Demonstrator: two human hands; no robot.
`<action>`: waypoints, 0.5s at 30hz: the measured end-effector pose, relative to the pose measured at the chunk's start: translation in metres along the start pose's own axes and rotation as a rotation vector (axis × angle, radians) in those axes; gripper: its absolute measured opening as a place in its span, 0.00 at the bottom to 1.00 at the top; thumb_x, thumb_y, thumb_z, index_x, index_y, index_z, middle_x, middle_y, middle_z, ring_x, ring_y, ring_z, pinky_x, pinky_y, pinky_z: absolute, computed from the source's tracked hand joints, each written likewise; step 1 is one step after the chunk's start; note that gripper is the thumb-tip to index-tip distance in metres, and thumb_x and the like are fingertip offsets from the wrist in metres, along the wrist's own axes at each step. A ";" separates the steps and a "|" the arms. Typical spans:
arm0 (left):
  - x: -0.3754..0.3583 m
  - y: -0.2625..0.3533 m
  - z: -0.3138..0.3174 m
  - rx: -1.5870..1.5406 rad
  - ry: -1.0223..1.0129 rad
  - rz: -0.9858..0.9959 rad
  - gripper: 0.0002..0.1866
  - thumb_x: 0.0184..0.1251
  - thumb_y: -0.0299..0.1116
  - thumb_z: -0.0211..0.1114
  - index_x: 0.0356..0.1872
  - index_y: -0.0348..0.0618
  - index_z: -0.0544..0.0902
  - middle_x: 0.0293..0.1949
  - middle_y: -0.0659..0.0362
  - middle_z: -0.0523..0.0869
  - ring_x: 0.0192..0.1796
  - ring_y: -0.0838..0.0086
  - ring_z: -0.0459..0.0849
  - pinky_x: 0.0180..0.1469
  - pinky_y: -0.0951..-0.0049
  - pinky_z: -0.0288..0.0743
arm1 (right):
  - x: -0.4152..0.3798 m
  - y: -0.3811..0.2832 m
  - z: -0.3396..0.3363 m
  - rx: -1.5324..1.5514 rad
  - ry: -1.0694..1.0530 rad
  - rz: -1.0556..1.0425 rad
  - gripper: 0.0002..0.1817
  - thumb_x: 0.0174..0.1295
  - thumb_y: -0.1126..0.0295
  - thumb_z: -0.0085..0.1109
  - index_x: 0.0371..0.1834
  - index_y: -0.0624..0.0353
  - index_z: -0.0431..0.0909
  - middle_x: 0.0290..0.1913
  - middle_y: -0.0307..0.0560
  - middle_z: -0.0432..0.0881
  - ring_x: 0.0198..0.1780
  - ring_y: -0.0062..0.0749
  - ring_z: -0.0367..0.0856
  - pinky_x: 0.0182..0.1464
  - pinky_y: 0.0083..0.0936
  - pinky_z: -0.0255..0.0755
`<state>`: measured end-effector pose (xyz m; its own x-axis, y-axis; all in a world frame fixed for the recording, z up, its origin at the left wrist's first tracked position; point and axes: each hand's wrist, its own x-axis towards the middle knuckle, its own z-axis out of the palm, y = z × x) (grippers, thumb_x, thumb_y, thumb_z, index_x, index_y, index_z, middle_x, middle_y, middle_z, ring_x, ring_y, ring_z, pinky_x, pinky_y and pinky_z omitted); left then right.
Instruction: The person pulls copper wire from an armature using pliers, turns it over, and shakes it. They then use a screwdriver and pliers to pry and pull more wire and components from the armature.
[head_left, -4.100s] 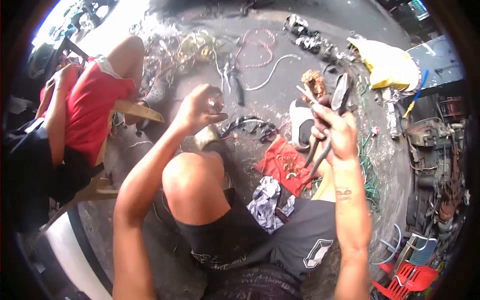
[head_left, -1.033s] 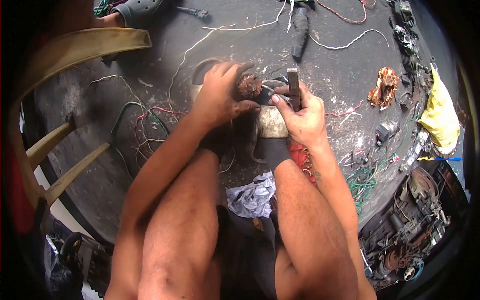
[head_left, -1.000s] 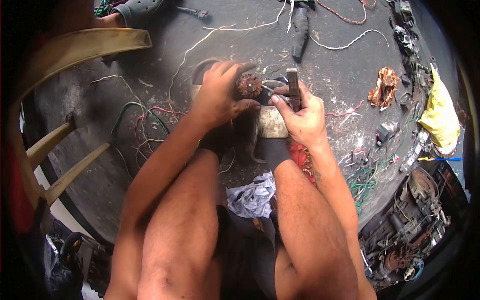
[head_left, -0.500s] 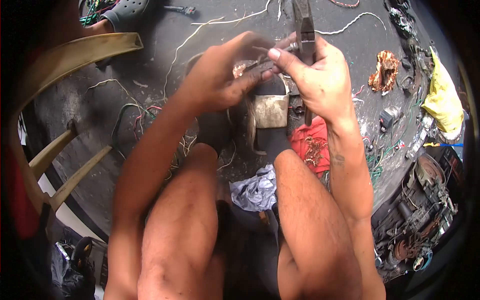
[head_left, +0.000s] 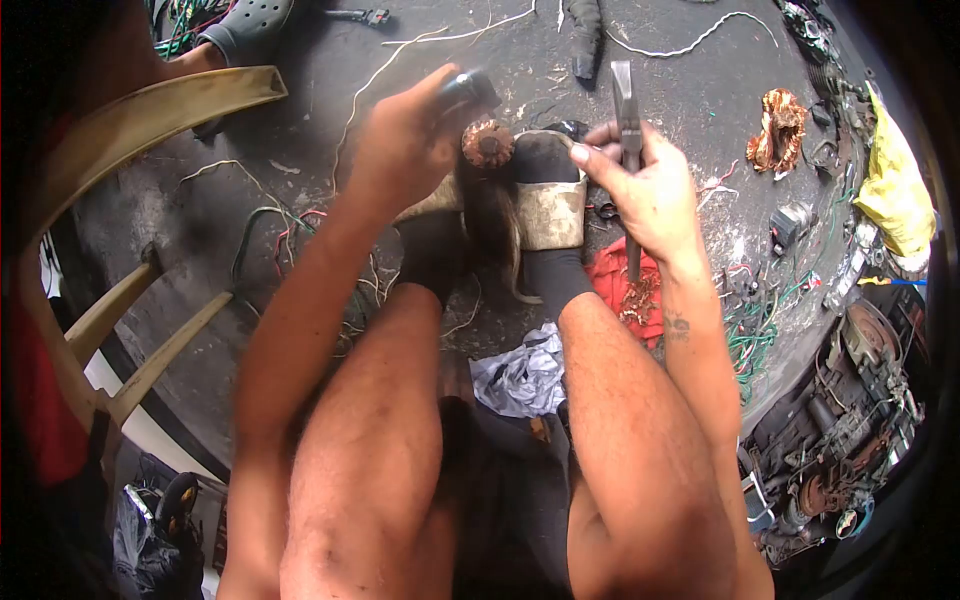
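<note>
My left hand (head_left: 395, 150), blurred by motion, is closed round a dark, rounded piece (head_left: 468, 92) whose kind I cannot make out. Just below it, a round copper-wound part (head_left: 488, 145) with a dark centre, like a motor armature, stands between my feet. My right hand (head_left: 645, 190) grips a dark metal tool (head_left: 626, 105) with a wedge-shaped upper end; its narrow lower end shows beneath the palm. That hand is beside my right sandal (head_left: 552, 218), over the black floor.
A red cloth (head_left: 610, 265) with copper scraps and crumpled silvery material (head_left: 525, 375) lie near my legs. To the right are a copper coil (head_left: 778, 130), a yellow bag (head_left: 892, 190) and greasy machine parts (head_left: 835, 420). A chair arm (head_left: 180, 110) is at left; loose wires (head_left: 690, 48) are scattered about.
My hands have moved apart. The left has shifted left, now with the dark rounded piece in it; the tool in my right hand sits lower, and the copper-wound part has come into clear view.
</note>
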<state>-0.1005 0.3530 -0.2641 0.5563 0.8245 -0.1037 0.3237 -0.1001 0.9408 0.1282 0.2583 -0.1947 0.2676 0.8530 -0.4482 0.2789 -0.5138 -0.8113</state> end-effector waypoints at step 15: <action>-0.006 -0.004 0.012 0.178 0.073 0.117 0.10 0.68 0.17 0.56 0.47 0.36 0.79 0.40 0.52 0.88 0.45 0.66 0.88 0.50 0.72 0.79 | -0.031 0.042 0.006 0.064 0.000 0.228 0.14 0.54 0.67 0.74 0.39 0.59 0.81 0.26 0.31 0.77 0.29 0.13 0.73 0.34 0.17 0.69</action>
<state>-0.0960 0.3414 -0.2712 0.5437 0.8387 0.0326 0.3938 -0.2892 0.8725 0.1263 0.2101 -0.2171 0.3167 0.7155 -0.6227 0.1523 -0.6864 -0.7111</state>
